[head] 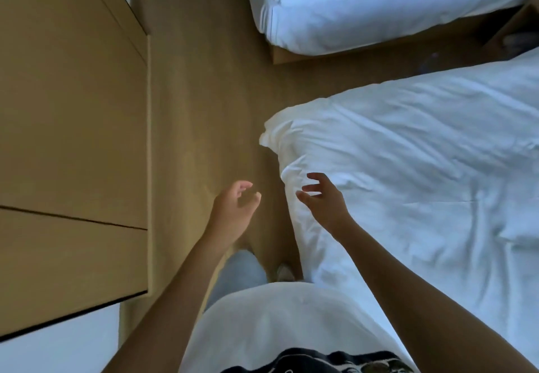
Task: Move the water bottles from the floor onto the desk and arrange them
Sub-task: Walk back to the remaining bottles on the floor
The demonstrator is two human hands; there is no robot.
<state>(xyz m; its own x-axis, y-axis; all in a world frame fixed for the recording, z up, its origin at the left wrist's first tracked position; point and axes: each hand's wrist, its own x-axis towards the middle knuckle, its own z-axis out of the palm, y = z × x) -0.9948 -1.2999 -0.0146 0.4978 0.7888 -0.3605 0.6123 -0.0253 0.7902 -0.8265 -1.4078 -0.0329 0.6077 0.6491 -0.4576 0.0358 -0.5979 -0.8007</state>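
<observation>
We see both hands held out in front of the body, and neither grasps anything. The left hand hangs over the tan floor with its fingers loosely curled and the thumb apart from them, nothing between them. The right hand has its fingers spread and relaxed, hovering just over the near corner of the white duvet; we cannot tell whether the fingertips brush the fabric. We find no water bottles in view, on the floor or anywhere else. Both forearms reach forward and slightly inward from the bottom of the view, above a white shirt. A wooden cabinet stands to the left, and a second bed lies farther ahead.
</observation>
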